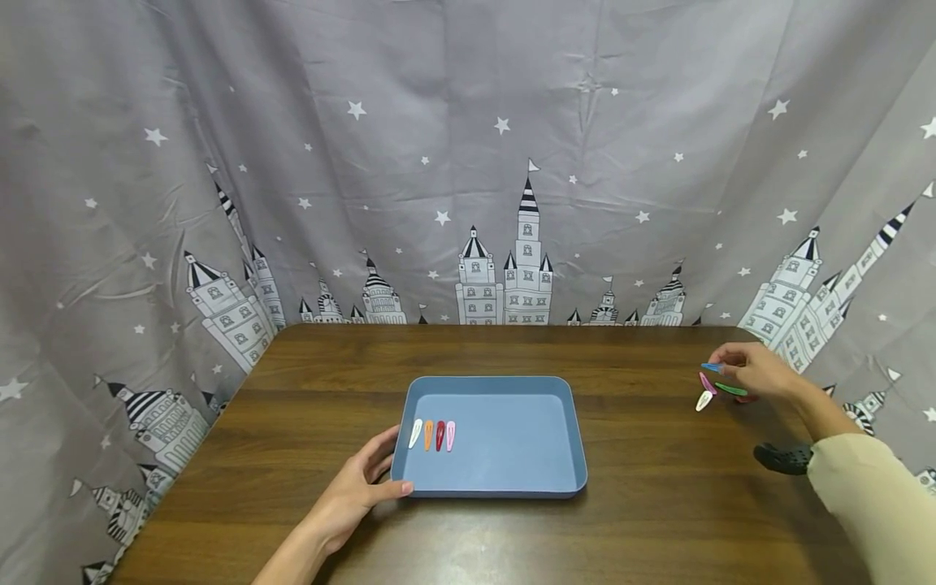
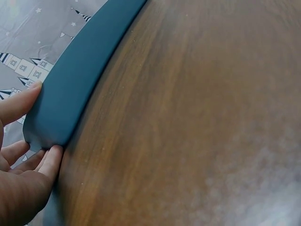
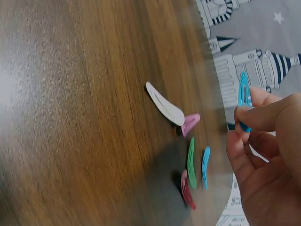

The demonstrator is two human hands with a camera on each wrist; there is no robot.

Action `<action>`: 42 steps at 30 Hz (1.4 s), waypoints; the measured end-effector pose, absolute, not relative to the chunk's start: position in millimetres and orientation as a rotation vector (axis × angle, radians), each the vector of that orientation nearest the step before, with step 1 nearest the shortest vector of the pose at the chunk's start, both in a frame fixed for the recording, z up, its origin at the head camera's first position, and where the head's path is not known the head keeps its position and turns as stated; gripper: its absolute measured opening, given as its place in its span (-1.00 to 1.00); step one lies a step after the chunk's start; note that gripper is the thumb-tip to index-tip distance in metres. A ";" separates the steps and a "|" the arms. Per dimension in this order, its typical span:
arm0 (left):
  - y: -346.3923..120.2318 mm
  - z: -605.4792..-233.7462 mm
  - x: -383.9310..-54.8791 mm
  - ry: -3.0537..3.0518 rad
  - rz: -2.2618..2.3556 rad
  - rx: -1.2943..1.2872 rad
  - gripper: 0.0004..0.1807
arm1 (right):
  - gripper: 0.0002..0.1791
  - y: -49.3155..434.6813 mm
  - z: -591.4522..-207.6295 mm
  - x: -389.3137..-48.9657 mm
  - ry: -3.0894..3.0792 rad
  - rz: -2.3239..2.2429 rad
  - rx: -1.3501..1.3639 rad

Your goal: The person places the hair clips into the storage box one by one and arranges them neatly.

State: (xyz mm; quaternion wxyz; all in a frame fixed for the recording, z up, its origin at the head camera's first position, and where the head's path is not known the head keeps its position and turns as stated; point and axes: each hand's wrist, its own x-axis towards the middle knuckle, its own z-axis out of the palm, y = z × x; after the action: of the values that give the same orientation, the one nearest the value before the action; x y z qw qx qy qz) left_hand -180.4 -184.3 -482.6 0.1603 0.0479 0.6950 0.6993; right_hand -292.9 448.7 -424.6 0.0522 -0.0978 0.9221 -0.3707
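My left hand (image 1: 354, 491) holds the near left corner of a blue-grey tray (image 1: 504, 439), its thumb at the front wall and its fingers along the left side. Inside the tray, white (image 1: 415, 433), orange (image 1: 428, 435), red (image 1: 440, 435) and pink (image 1: 450, 436) snap hair clips lie in a row at the left. Over at the far right, my right hand (image 3: 268, 136) pinches a blue hair clip (image 3: 243, 87) between thumb and fingers, raised above the table. Below it lie white (image 3: 164, 104), pink (image 3: 190, 124), green (image 3: 191, 165), blue (image 3: 205, 168) and dark red (image 3: 187, 190) clips.
The wooden table (image 1: 314, 390) reaches back to a grey curtain (image 1: 409, 162) printed with castles and stars. A black object (image 1: 782, 458) shows beside the right sleeve (image 1: 866, 487); its kind is unclear.
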 end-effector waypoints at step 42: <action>-183.8 -481.7 -179.7 2.005 2.011 0.140 -0.02 | -0.91 341.9 -417.2 -312.9 2.675 -1.064 -0.722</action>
State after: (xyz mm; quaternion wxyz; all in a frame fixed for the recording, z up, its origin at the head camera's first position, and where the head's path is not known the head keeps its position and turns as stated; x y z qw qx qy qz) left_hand -179.7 -183.8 -481.7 0.1486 0.0486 0.6972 0.6996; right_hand -312.9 341.9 -417.2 0.0865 -0.2424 0.8979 -0.3571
